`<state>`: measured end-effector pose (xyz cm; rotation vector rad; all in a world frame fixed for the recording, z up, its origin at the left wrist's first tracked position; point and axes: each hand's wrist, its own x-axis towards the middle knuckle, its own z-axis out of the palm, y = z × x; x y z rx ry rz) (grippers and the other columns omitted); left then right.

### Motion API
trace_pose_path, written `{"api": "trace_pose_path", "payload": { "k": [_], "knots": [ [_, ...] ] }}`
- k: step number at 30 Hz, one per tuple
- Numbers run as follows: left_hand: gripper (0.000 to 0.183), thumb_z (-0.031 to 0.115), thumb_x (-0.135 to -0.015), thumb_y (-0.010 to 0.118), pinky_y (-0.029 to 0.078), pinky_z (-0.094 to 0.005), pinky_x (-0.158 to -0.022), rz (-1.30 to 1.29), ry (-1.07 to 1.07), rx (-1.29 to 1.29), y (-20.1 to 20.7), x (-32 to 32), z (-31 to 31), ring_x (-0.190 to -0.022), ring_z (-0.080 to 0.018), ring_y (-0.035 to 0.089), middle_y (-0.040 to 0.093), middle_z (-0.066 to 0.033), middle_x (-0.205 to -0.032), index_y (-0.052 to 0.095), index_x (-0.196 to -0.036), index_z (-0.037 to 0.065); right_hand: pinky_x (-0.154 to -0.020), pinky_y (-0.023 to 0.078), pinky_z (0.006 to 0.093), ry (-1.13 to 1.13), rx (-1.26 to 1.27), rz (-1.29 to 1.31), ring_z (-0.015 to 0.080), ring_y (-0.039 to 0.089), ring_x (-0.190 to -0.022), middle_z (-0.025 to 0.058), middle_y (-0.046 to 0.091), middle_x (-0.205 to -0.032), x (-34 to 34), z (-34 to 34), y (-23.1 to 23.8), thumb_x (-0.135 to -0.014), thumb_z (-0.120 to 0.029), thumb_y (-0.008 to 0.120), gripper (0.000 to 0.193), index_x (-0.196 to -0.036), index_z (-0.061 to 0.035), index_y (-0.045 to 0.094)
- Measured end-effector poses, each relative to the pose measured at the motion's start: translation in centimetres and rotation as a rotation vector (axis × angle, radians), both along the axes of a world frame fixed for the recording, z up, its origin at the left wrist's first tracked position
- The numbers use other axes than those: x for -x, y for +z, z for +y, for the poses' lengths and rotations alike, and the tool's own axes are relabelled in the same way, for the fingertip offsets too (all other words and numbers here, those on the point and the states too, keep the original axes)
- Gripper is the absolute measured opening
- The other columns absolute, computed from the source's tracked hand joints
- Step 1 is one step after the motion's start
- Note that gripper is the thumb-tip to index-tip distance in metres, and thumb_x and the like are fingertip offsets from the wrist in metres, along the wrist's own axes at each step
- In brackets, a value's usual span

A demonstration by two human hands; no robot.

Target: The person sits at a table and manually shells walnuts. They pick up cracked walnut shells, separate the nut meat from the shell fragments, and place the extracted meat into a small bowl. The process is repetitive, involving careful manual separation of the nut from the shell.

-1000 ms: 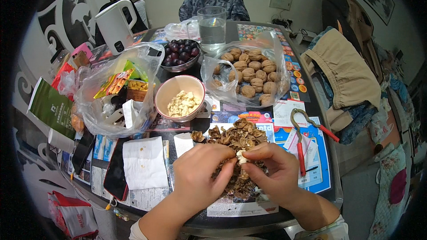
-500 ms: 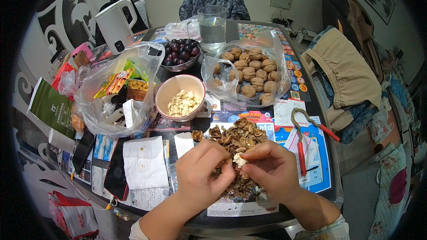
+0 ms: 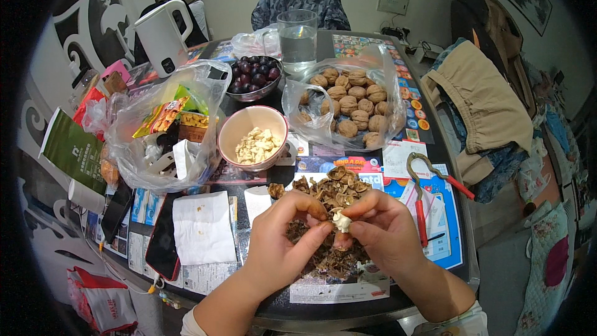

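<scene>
Over the shell heap, a pale, peeled walnut kernel (image 3: 340,221) is pinched by my right hand (image 3: 388,231), between thumb and forefinger. My left hand (image 3: 287,236) closes its thumb and forefinger at the kernel's left side; its other fingers are curled and partly hidden. Beneath both hands lies a pile of broken walnut shells (image 3: 336,188) and brown skin flakes on a printed sheet (image 3: 339,292). Beyond them, a cream bowl with a reddish rim (image 3: 233,118) contains pale kernel pieces (image 3: 258,145). Whole walnuts (image 3: 357,102) fill an open clear plastic bag at the far right.
A red-handled nutcracker (image 3: 420,202) lies on papers to the right. On the left are a paper napkin (image 3: 202,227), a phone (image 3: 163,242) and a plastic bag of packets (image 3: 168,168). Farther back stand a bowl of dark round fruit (image 3: 252,90), a water jug (image 3: 297,40) and a white kettle (image 3: 163,34).
My left hand has turned and opened its thumb and forefinger, moving them to the kernel's side. The kernel has shifted slightly right and up in my right fingers.
</scene>
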<state>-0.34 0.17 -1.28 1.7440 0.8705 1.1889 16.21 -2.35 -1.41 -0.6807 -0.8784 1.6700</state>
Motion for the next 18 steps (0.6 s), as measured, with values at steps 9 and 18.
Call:
{"api": "trace_pose_path", "payload": {
  "k": [9, 18],
  "knots": [
    [0.01, 0.003, -0.075, 0.056, 0.041, -0.0259, -0.06, 0.11, 0.015, -0.093, 0.25, -0.03, 0.01, -0.065, -0.0178, 0.05, 0.051, -0.01, -0.074, 0.049, -0.082, 0.001, -0.071, 0.047, 0.0245, -0.032, -0.063, -0.169, 0.013, 0.056, -0.079, 0.0085, 0.056, -0.086, 0.3, 0.07, 0.33, -0.078, -0.003, 0.058, 0.021, -0.097, 0.0007, 0.05],
    [0.009, 0.003, -0.078, 0.052, 0.041, -0.0268, -0.064, -0.001, -0.047, -0.032, -0.33, -0.02, 0.08, -0.068, -0.0187, 0.05, 0.05, -0.0106, -0.077, 0.046, -0.084, 0.0, -0.068, 0.049, 0.0251, 0.018, 0.07, -0.046, 0.0157, 0.059, -0.073, 0.0113, 0.057, -0.083, 0.02, 0.27, -0.29, -0.078, -0.004, 0.058, 0.023, -0.098, 0.0027, 0.049]
  ]
}}
